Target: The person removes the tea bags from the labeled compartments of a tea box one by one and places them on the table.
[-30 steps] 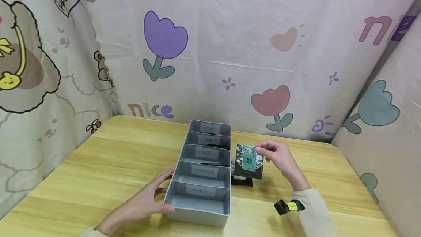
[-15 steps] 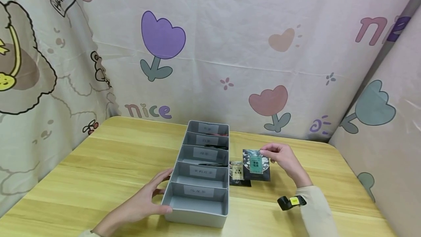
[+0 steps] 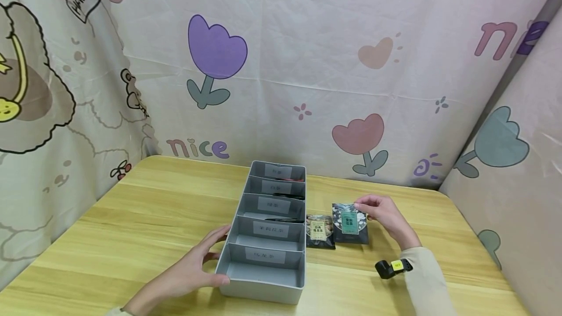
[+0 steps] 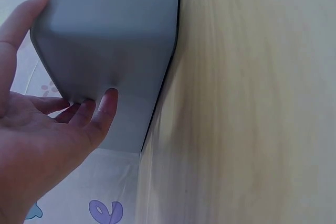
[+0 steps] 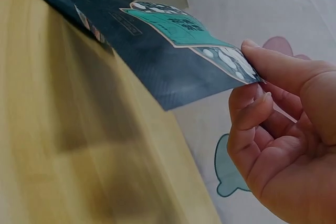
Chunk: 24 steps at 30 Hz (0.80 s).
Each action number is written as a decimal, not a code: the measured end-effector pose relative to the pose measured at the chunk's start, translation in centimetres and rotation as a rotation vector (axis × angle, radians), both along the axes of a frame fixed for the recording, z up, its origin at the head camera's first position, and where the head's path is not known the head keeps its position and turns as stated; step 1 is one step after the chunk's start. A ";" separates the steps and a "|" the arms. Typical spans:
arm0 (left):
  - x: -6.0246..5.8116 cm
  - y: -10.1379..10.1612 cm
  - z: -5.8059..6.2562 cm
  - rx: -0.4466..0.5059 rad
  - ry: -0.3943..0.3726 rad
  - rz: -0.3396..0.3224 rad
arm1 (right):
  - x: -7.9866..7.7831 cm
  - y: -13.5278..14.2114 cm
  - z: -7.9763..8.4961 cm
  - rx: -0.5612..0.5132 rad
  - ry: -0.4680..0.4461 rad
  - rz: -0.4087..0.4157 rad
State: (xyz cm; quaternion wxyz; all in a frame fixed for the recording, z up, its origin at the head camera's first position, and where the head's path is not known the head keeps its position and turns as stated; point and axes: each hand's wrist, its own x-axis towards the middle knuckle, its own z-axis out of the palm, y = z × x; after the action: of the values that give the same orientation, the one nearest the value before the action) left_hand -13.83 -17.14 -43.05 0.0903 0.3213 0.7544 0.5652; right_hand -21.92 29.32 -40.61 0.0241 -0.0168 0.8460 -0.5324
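Note:
My right hand (image 3: 386, 214) pinches the top corner of a dark tea sachet (image 3: 350, 223) with a green label, thumb on its printed face. In the right wrist view this sachet (image 5: 168, 51) slants over the table, its far end overlapping another dark packet. A second tea sachet (image 3: 319, 231), with a cream label, lies on the table against the box's right side. My left hand (image 3: 193, 262) holds the near left corner of a long grey divider box (image 3: 263, 290). In the left wrist view, the left hand's fingertips (image 4: 108, 98) press the box wall (image 4: 121, 51), thumb at the rim.
The box has several compartments in a row, each with a white paper label (image 3: 265, 255). Dark packet edges (image 3: 287, 196) and a red one (image 3: 290, 179) show in the farther compartments. The wooden table (image 3: 175, 208) meets a printed curtain (image 3: 281, 87) behind.
My right hand has moved the green-labelled sachet right and slightly nearer, uncovering the cream-labelled sachet. My left hand stays on the box.

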 end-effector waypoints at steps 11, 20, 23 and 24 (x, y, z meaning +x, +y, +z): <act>0.0 0.0 0.0 -0.009 -0.008 0.009 | -0.1 0.6 -0.8 0.006 -0.031 -0.010; 0.0 0.0 0.0 -0.015 0.001 0.008 | 0.0 0.7 -1.4 0.112 -0.040 0.003; 0.0 0.0 0.0 -0.012 0.005 0.005 | 0.0 0.5 -1.6 0.173 -0.039 0.005; 0.0 0.0 0.0 -0.010 0.003 0.003 | 0.0 0.5 -1.6 0.196 -0.037 0.003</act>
State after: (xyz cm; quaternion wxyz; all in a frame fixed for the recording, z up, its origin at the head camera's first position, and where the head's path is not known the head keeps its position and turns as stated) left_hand -13.80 -17.11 -43.04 0.0900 0.3208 0.7578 0.5610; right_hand -21.88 29.81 -42.25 0.0419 -0.0059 0.8933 -0.4475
